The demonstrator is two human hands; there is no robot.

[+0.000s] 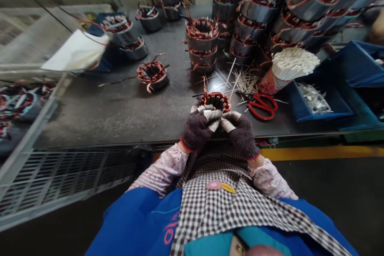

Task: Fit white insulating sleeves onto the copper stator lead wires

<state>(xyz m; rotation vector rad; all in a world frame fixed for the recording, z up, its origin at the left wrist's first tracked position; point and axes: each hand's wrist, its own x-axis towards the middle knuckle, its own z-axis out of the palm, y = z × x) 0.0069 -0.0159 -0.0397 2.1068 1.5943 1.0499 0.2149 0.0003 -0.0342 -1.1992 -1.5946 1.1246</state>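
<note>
A copper-wound motor stator (pixel 216 99) sits at the front edge of the dark workbench (pixel 120 116), one wire sticking up from its winding. Both hands wear dark fingerless-style gloves with pale wrapped fingertips. My left hand (pixel 201 123) is closed around the stator's near left side. On the near right, my right hand (pixel 240 130) pinches with thumb and finger at the rim, close to the left fingertips. Whatever lies between the right fingertips is too small to make out. The stator's lower near side is hidden behind my hands.
Red-handled scissors (pixel 262 107) and loose white sticks (pixel 244 82) lie to the right, beside a cup of white sticks (pixel 274 76) and a blue bin (pixel 324 108). Stacked stators (pixel 202 44) stand behind. Another stator (pixel 153 76) sits left; a plastic crate (pixel 60 172) borders the bench.
</note>
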